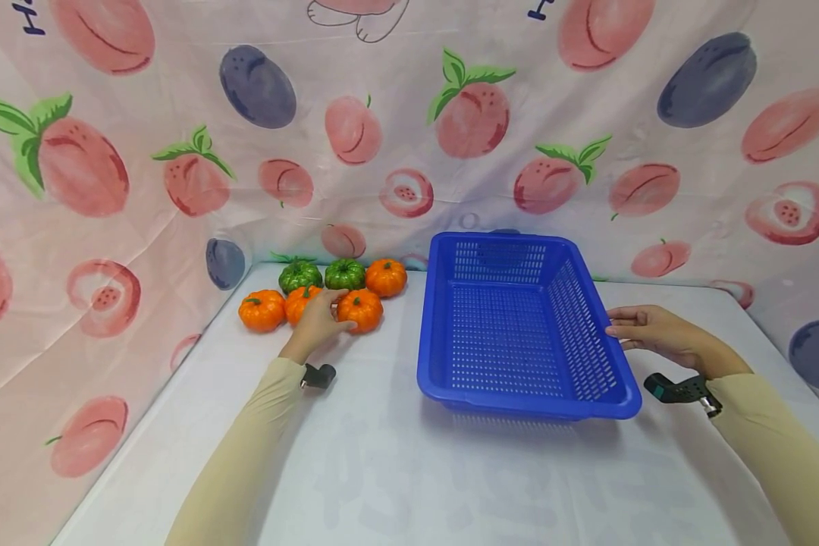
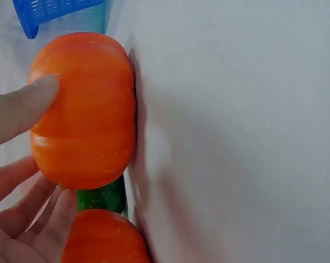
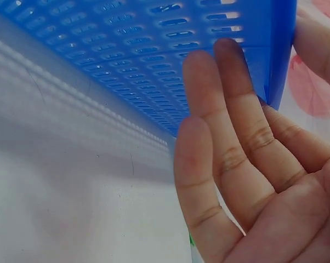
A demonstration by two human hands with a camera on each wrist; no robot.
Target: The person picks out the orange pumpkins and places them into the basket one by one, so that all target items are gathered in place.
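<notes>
In the head view, my left hand (image 1: 318,322) reaches to the near row of small pumpkins and holds the orange pumpkin (image 1: 360,311) at its right end. The left wrist view shows the thumb (image 2: 36,101) against that orange pumpkin (image 2: 91,109), with the other fingers at its side. A blue plastic basket (image 1: 444,390) with slotted walls stands to the right, nothing inside it. My right hand (image 1: 662,337) holds the basket's right rim, thumb at the rim and fingers (image 3: 200,82) along the outer wall.
Beside the held pumpkin are two more orange pumpkins (image 1: 262,311) in the near row. Behind them sit two green pumpkins (image 1: 300,276) and another orange pumpkin (image 1: 386,277). A fruit-print cloth (image 1: 396,91) hangs behind the white table (image 1: 382,470).
</notes>
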